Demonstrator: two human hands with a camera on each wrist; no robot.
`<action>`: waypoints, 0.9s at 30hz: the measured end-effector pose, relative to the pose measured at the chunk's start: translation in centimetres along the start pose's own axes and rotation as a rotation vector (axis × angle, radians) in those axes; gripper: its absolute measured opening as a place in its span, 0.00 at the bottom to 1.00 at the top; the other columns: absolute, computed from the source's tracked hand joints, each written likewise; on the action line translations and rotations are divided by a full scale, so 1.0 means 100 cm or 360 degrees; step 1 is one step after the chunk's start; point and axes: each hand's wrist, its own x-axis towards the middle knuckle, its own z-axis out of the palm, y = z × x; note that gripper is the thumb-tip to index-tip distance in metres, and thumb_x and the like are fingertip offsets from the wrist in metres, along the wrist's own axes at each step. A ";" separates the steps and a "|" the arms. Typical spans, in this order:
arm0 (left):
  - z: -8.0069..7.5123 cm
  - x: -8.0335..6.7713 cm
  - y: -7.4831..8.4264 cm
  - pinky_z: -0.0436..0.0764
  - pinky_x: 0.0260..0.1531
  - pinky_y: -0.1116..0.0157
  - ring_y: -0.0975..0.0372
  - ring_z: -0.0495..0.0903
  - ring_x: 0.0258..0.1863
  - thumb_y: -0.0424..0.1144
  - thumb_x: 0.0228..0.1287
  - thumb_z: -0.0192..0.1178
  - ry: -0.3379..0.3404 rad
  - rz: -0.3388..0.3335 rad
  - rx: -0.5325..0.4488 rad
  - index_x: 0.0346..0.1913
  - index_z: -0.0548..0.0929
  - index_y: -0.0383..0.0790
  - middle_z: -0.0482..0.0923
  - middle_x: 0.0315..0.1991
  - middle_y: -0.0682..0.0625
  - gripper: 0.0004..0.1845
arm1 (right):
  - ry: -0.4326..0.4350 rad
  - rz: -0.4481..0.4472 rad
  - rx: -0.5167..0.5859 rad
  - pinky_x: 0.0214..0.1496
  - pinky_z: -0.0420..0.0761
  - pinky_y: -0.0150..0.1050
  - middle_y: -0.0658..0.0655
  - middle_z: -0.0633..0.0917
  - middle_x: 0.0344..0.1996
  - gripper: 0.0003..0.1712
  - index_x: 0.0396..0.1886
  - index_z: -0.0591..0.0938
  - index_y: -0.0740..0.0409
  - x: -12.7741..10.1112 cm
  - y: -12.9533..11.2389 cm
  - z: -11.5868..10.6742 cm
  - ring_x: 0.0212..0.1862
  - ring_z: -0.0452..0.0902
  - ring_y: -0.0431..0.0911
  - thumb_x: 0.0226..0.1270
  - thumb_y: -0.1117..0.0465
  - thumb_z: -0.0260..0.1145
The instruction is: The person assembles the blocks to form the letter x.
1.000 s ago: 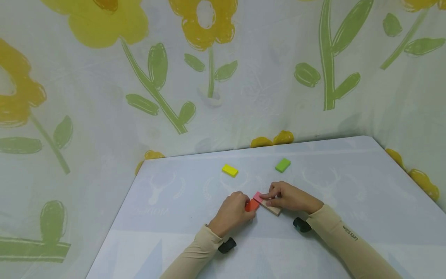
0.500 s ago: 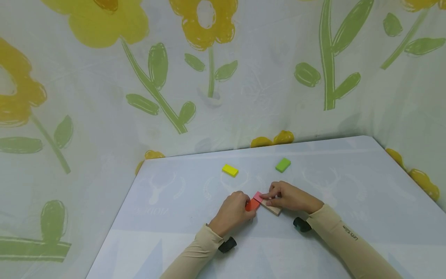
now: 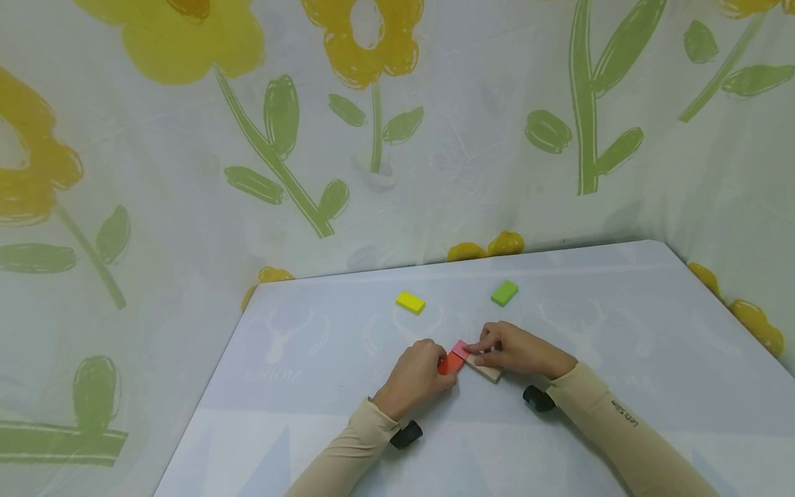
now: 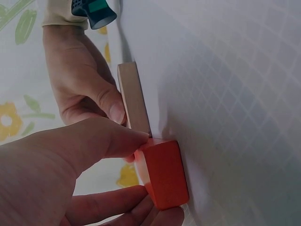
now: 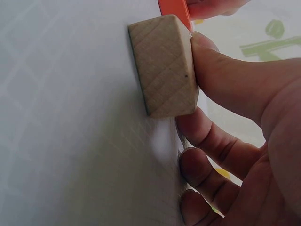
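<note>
My left hand (image 3: pixel 436 367) pinches an orange block (image 3: pixel 448 364) between thumb and fingers on the pale table (image 3: pixel 621 331); the left wrist view shows the orange block (image 4: pixel 162 175) held against the table. A long wooden block (image 3: pixel 486 371) lies just right of it, touching it. My right hand (image 3: pixel 483 349) grips the wooden block (image 5: pixel 164 66), thumb along its side. A pink block (image 3: pixel 460 350) sits at the wooden block's left end, under the right fingertips.
A yellow block (image 3: pixel 410 302) and a green block (image 3: pixel 504 293) lie farther back on the table. A flower-print cloth (image 3: pixel 373 138) hangs behind and to both sides. The table's left edge (image 3: pixel 205 407) runs diagonally.
</note>
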 end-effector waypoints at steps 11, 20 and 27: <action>0.000 0.001 0.000 0.63 0.22 0.73 0.68 0.65 0.21 0.37 0.58 0.72 0.0017 0.0019 0.0004 0.32 0.86 0.36 0.67 0.22 0.56 0.07 | -0.0008 -0.0016 0.0019 0.35 0.71 0.29 0.49 0.83 0.34 0.22 0.59 0.86 0.55 0.000 0.000 -0.001 0.36 0.72 0.40 0.67 0.57 0.74; 0.000 0.002 0.001 0.64 0.22 0.73 0.68 0.66 0.22 0.38 0.59 0.72 -0.0004 0.0003 0.0002 0.34 0.87 0.36 0.69 0.23 0.55 0.08 | -0.0003 -0.0033 0.0003 0.35 0.70 0.29 0.49 0.82 0.34 0.22 0.59 0.86 0.55 0.001 0.000 0.001 0.37 0.72 0.40 0.67 0.56 0.74; 0.000 0.001 0.002 0.63 0.23 0.74 0.68 0.66 0.23 0.39 0.59 0.73 -0.0007 -0.0003 0.0027 0.34 0.87 0.36 0.69 0.24 0.56 0.09 | -0.0012 -0.0010 0.0030 0.35 0.70 0.29 0.49 0.82 0.34 0.21 0.58 0.87 0.55 0.000 -0.001 -0.001 0.37 0.72 0.41 0.67 0.56 0.74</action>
